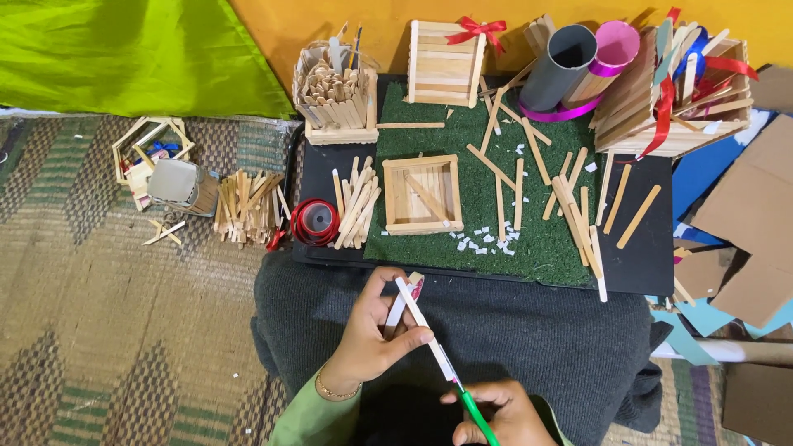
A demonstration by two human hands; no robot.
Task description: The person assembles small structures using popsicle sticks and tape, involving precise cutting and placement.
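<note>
— What are the hands doing?
— The left hand grips a small white strip at lower centre; the right hand is clenched around green-handled scissors, blades touching the strip.
— And above them?
— An open wooden stick box sits on the green turf mat; a red ribbon roll lies left of it.

Square stick tray on green turf mat; red ribbon roll left.

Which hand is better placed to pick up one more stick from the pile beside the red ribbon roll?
Probably the left hand: it is nearer the stick pile, though holding a small stick. The right hand grips green-handled scissors.
</note>
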